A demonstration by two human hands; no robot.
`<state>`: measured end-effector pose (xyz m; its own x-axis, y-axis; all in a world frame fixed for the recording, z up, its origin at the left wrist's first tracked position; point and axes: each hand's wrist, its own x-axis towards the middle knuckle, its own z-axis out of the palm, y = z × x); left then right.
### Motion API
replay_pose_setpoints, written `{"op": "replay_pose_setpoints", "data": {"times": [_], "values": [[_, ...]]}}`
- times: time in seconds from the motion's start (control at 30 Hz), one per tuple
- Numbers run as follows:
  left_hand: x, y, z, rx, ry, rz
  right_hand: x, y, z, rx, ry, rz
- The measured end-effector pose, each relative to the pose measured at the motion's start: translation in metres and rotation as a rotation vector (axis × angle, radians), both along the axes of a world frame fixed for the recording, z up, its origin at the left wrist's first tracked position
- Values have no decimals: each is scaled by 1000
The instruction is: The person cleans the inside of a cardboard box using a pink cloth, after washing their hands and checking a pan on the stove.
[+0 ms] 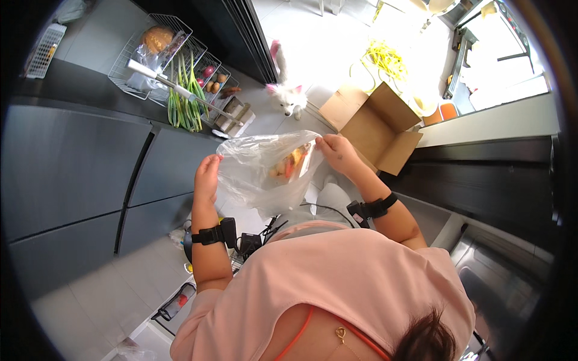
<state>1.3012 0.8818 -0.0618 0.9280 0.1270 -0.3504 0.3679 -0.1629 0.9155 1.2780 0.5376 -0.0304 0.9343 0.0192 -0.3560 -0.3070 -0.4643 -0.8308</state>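
Between my two hands hangs a translucent plastic bag, its mouth spread wide. My left hand pinches the bag's rim at the left. On the opposite side, my right hand grips the rim between thumb and fingers. Through the bag's opening I see a food package with orange, yellow and pale round pieces; whether it is food itself or a printed picture I cannot tell. The bag hangs in front of my body, above the tiled floor.
An open cardboard box stands ahead to the right. A white dog with pink ears faces me on the floor. Wire baskets hold a pumpkin, green onions and other vegetables. Dark cabinets line the left; yellow cord lies beyond.
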Motion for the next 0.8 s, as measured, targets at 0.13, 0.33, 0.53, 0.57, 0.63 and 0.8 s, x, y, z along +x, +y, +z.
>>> {"op": "replay_pose_setpoints", "data": {"times": [0.13,0.33,0.53,0.57,0.63,0.8], "values": [[19,-29,4,-383,124,79,35,11,-17,-57,-86,255],[10,-111,-11,-310,228,-162,70,47,-27,167,21,483],[4,-144,-20,39,92,-328,84,57,-52,312,187,451],[5,-149,-19,362,62,-442,83,60,-57,321,197,450],[-1,-152,-35,418,113,-433,80,64,-62,285,53,488],[-12,-133,-70,548,218,-332,77,55,-72,379,86,559]]}}
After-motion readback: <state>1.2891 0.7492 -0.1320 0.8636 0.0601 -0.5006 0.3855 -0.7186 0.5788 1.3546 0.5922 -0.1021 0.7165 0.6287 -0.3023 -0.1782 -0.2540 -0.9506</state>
